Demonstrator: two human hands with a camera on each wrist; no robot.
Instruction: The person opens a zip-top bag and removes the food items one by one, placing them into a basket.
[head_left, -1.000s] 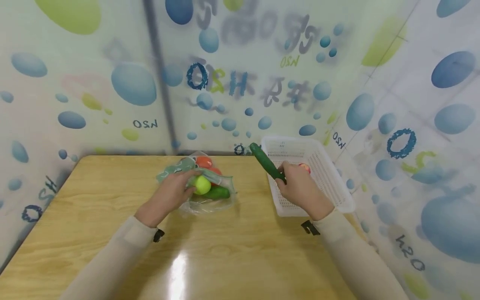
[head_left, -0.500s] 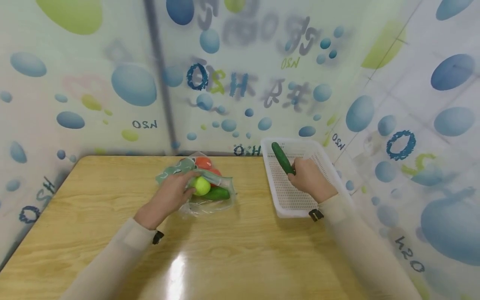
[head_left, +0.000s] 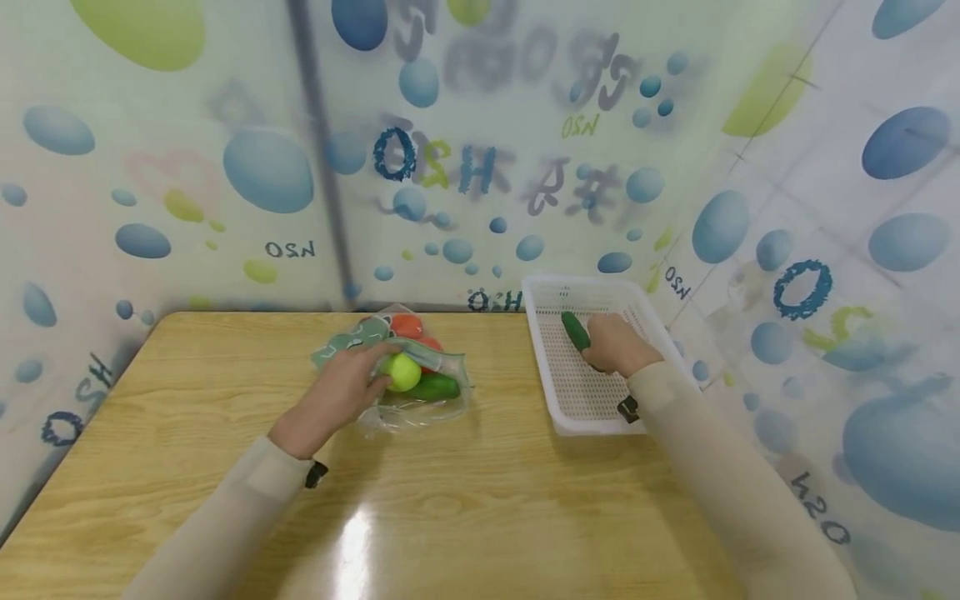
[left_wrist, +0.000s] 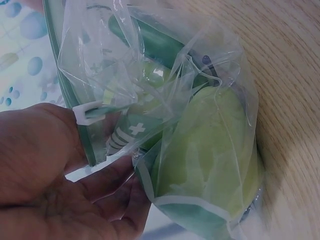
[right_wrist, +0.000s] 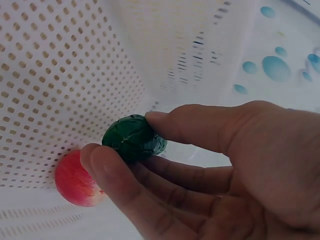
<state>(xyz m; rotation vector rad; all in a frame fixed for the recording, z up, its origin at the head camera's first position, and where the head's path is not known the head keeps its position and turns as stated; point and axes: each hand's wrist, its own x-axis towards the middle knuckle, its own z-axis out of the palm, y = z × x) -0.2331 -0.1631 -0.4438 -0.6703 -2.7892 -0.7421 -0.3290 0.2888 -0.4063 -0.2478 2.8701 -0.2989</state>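
Observation:
My left hand (head_left: 337, 396) grips the green-edged mouth of a clear zip bag (left_wrist: 247, 75) on the left of the table. Through the plastic show a cucumber (head_left: 438, 387), red tomatoes (head_left: 407, 325), a round yellow-green fruit (head_left: 403, 372) and a larger pale green one (left_wrist: 205, 145). On the right, my right hand (head_left: 621, 343) is inside a white perforated basket (head_left: 550, 392), pinching another cucumber (head_left: 576, 331) near one end between thumb and fingers. A red peach-like fruit (right_wrist: 75, 179) lies in the basket beside it, hidden by the hand in the head view.
The wooden table (head_left: 450, 508) runs up to a patterned wall (head_left: 465, 217) at the back. Another wall (head_left: 810, 292) stands close along the basket's right side. Bare wood lies between bag and basket.
My right hand has carried the cucumber from over the basket's left rim rightward, then down into the basket. The left hand and the bag have stayed in place.

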